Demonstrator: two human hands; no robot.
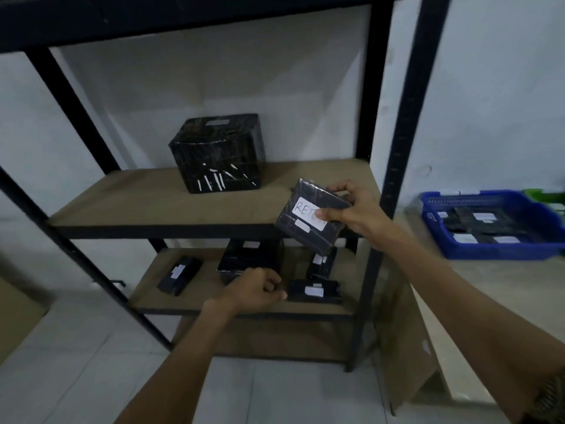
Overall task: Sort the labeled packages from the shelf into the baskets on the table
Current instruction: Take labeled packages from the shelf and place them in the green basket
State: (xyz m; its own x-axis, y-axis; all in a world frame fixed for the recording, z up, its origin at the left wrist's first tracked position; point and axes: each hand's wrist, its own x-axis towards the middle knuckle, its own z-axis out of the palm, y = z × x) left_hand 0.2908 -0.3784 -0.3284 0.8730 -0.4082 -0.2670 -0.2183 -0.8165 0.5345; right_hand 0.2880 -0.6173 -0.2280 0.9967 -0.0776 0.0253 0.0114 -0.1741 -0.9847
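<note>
The right hand pinches a flat black wrapped package with a white label between thumb and fingers, before the black metal shelf. The left hand curls its fingers over the lower board; whether it holds anything is unclear.

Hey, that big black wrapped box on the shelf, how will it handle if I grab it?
The big box looks much wider than the flat package the right hand pinches, so it likely needs both hands. Its glossy wrap may be slippery. Boxy and flat-bottomed, it should slide rather than tip.
</note>
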